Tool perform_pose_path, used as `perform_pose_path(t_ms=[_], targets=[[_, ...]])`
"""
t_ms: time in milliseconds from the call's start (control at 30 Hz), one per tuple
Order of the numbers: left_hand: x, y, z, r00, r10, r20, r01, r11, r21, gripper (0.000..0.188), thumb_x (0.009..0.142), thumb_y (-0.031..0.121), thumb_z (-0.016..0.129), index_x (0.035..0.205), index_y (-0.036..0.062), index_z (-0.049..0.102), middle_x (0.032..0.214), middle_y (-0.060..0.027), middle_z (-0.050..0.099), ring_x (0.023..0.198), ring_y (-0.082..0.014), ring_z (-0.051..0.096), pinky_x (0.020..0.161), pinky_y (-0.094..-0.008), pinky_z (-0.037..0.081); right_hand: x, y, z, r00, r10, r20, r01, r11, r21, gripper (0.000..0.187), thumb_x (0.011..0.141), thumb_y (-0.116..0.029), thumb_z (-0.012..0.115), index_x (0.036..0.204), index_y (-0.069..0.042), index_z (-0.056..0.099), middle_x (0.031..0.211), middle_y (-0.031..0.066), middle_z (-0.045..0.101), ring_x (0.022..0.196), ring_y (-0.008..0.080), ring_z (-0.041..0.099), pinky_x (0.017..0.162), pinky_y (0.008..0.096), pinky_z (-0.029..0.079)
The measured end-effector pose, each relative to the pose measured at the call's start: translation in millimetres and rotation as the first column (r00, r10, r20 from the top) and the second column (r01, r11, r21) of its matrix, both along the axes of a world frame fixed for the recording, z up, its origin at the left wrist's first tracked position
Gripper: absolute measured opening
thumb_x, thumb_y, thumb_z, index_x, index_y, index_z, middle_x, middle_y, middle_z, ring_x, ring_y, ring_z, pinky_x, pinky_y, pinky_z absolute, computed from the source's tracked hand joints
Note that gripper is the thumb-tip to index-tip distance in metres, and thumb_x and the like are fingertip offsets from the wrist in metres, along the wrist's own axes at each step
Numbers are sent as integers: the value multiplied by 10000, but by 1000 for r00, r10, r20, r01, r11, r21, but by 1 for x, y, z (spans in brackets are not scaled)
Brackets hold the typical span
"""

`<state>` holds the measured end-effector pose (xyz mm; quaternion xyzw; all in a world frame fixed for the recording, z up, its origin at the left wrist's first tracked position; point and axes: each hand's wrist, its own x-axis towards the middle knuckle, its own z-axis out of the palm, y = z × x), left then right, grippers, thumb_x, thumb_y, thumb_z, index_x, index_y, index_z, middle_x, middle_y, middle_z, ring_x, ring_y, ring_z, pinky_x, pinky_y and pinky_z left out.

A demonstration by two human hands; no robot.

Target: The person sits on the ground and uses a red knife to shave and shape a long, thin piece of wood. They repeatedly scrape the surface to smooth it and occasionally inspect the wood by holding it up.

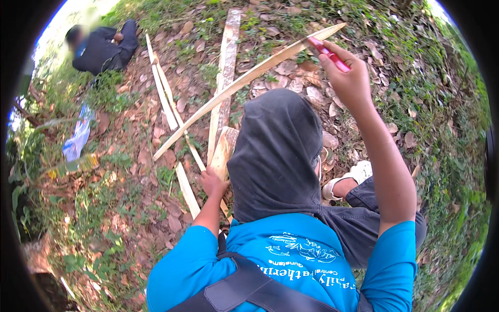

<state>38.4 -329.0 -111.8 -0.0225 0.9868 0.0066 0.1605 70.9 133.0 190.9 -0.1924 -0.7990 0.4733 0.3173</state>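
Note:
My right hand [345,73], raised at the upper right, is closed around a red-handled tool [328,54]. The tool's tip meets a long, pale, slightly curved wood strip [249,77], and I cannot make out its blade. That strip slants from beside my right hand down to the left, its low end passing over other sticks. Beside my bent, dark-trousered knee [278,151], my left hand [213,182] grips the lower end of a short, split wood piece [224,148] with bark on one side. Part of this grip is hidden.
Thin split sticks [165,96] and a long bark-edged slat [228,49] lie on leaf-strewn ground. A clear bluish plastic bag [79,136] is at the left. Another person [106,49] in dark clothes sits at the upper left. My pale shoe [348,179] is right of the knee.

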Motion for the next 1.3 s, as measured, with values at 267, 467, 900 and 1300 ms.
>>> perform_pose_path(t_ms=[267,467,900,1300], targets=[[-103,91,41,866,-499,-3,462,800,383,961,720,376,882,1498,91,397,1408,-203,483,1319,-410,468,1114,-508,418,-15,15,-4,993,45,108,-43,999,-25,382,954,-172,745,1304,-27,702,1029,94,731,852,96,669,769,256,536],[-136,262,47,590,-765,-257,785,469,405,916,738,347,875,1488,89,419,1429,-204,472,1329,-407,463,1121,-504,415,-14,27,-16,997,46,61,-44,998,-39,374,920,-222,720,1262,-72,732,928,152,769,789,231,743,743,366,571],[-154,296,100,77,-907,-415,973,-23,231,759,802,335,851,1424,66,509,1396,-208,515,1286,-376,509,1085,-506,417,29,27,-82,977,-80,197,118,975,-189,385,950,-181,720,1317,-67,697,1059,167,775,883,155,738,789,306,560],[-191,289,71,684,-697,214,480,651,588,418,853,292,810,1166,48,677,942,-158,728,930,-391,697,845,-461,542,111,43,-158,972,-215,93,230,949,-217,453,973,-113,692,1418,-69,622,1052,62,749,836,56,625,780,242,514]])
